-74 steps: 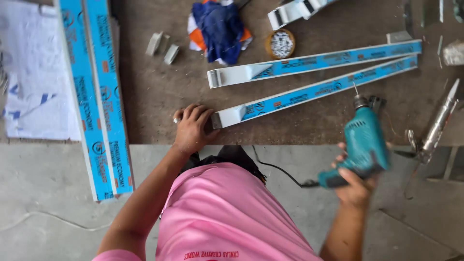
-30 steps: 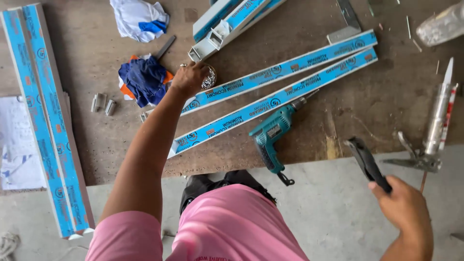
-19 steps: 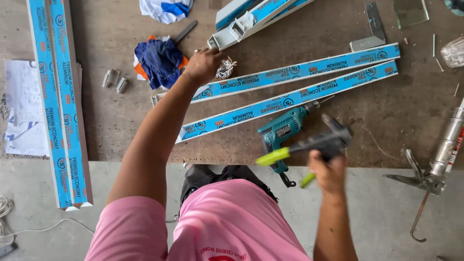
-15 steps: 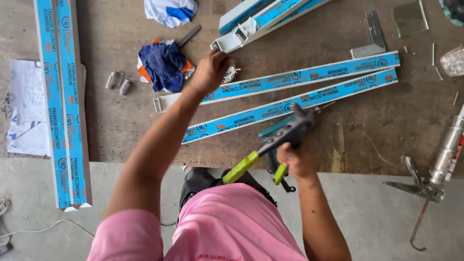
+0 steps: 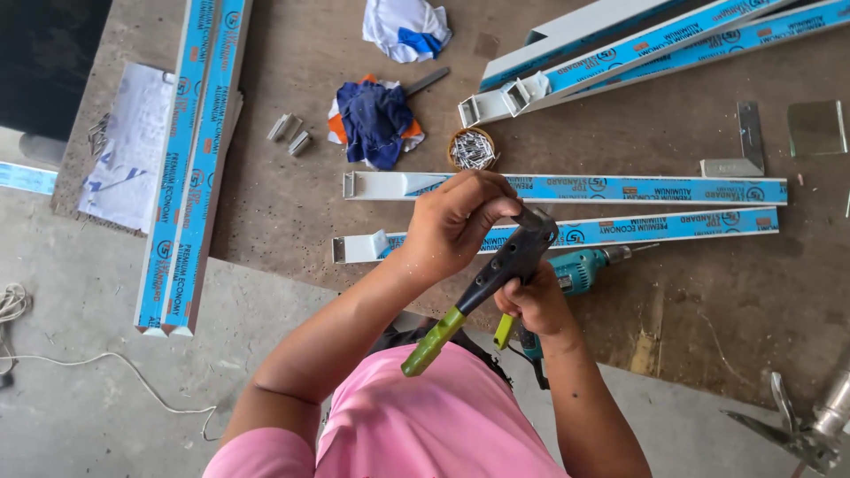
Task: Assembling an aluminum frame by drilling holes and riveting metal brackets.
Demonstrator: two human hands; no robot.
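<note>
The right hand (image 5: 534, 305) grips the riveter (image 5: 496, 276) by its green-tipped handles, fingers wrapped tight. The left hand (image 5: 456, 221) has its fingers pinched narrow at the tool's head. Just beyond them, 2 aluminium profiles (image 5: 620, 188) lie on the surface (image 5: 292, 204), a teal drill (image 5: 580, 268) beside the right fingers.

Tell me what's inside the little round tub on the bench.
The round tub holds a heap of small silver rivets or pins, filling it nearly to the rim. The bottom of the tub is covered by them, so nothing beneath can be seen.
</note>
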